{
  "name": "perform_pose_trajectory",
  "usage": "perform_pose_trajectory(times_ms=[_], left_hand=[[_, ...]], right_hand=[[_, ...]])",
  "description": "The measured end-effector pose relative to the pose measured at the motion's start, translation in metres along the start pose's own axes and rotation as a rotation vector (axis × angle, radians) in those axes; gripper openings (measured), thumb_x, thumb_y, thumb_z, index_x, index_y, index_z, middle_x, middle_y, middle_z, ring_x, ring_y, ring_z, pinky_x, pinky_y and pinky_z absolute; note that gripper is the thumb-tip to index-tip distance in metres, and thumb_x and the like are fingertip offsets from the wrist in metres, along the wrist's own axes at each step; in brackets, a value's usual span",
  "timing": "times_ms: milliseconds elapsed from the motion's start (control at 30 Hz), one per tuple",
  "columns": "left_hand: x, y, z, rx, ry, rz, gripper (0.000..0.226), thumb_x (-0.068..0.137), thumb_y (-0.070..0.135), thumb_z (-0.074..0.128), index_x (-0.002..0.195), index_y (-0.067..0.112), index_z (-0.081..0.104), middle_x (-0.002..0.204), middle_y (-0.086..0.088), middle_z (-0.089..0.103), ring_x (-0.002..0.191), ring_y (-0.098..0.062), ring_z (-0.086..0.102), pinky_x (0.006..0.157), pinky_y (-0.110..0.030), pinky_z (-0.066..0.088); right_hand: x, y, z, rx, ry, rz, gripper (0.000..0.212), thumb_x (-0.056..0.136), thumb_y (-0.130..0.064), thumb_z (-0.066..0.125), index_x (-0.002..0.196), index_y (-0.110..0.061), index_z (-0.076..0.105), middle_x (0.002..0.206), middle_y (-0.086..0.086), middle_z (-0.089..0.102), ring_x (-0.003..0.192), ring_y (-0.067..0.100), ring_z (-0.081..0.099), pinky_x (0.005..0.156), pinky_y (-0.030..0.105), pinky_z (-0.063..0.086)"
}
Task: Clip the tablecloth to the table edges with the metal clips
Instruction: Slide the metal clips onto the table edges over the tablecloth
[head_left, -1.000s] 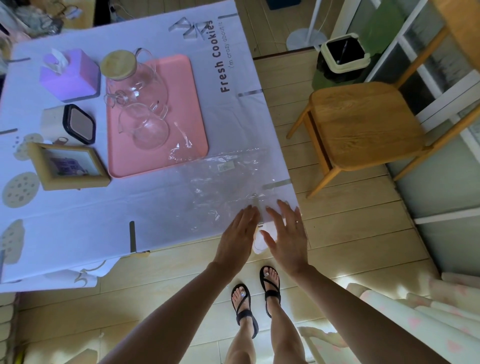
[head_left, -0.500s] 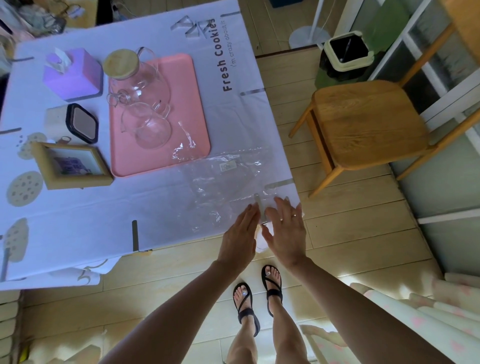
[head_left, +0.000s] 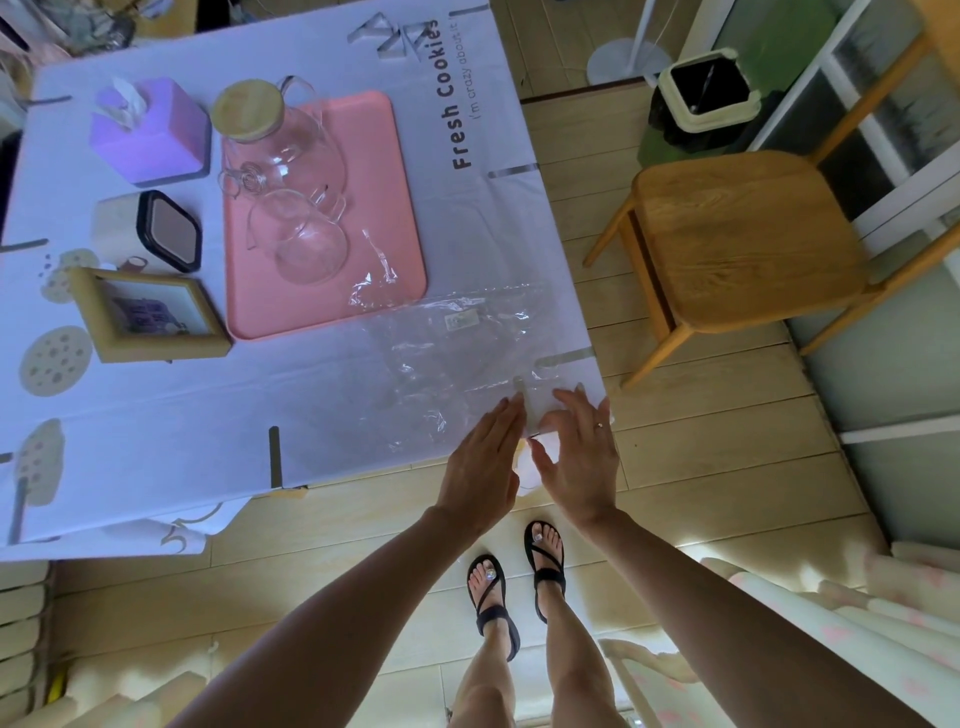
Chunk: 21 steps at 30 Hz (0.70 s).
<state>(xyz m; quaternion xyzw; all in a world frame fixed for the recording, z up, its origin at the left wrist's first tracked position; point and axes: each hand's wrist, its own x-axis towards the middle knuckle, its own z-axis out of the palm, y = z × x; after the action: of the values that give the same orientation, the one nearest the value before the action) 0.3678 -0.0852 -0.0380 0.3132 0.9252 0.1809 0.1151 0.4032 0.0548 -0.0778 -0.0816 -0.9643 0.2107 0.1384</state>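
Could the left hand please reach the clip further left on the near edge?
Probably yes: the left hand is at that edge, with only tablecloth and plastic film between it and the clip.

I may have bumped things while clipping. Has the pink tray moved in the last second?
No. The pink tray still lies with its near left corner beside the picture frame.
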Motion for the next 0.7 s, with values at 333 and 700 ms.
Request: perform_pose_trajectory(times_ms=[333, 700], left_hand=[[0.003, -0.001, -0.001, 0.079, -0.001, 0.013, 0.073, 0.058, 0.004, 0.077, 0.127, 0.0, 0.054, 0.137, -0.011, 0.052, 0.123, -0.026, 0.053, 0.097, -0.037, 0.047], [0.004, 0.003, -0.004, 0.115, -0.013, 0.02, 0.08, 0.052, 0.008, 0.079, 0.127, -0.001, 0.053, 0.136, -0.013, 0.052, 0.123, -0.028, 0.053, 0.101, -0.039, 0.043]], right_hand=[[0.002, -0.009, -0.004, 0.013, -0.009, 0.058, 0.034, 0.086, -0.047, 0.05, 0.083, -0.014, 0.06, 0.119, 0.006, 0.06, 0.128, 0.028, 0.048, 0.109, 0.054, 0.033], [0.008, -0.008, -0.008, 0.014, 0.002, 0.085, 0.038, 0.083, -0.052, 0.051, 0.08, -0.016, 0.063, 0.112, 0.0, 0.063, 0.116, 0.025, 0.059, 0.098, 0.044, 0.047]])
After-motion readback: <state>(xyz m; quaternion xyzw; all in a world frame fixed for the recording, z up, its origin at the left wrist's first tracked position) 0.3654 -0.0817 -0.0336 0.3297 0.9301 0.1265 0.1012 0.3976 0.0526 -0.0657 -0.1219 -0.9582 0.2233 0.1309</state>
